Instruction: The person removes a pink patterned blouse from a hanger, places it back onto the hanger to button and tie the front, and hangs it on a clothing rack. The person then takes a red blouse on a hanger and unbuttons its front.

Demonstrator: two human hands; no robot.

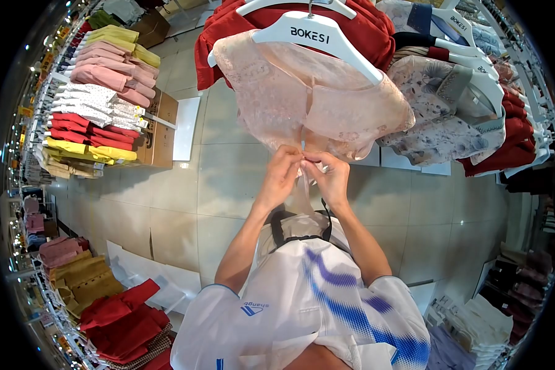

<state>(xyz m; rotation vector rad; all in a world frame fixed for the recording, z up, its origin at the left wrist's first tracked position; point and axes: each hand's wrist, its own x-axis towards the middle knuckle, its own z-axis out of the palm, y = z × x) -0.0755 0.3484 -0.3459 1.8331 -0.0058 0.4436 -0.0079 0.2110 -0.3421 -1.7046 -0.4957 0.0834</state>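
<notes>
Left hand [282, 171] and right hand [328, 177] are both pinched nearly closed, right next to each other, each gripping a bit of the pink blouse [354, 111] low on its front opening. Blouse is straight ahead on a white hanger [311, 37]. Red top [371, 31] just behind, floral shirt [410, 80] off right, tiled floor [228, 179] below, rack of folded-over pink shirts [98, 77] well left.

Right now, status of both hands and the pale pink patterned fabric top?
Left hand and right hand together, pinching pale pink patterned fabric top at its front. Top hanging from white BOKESI-lettered hanger. No obstruction visible.
</notes>
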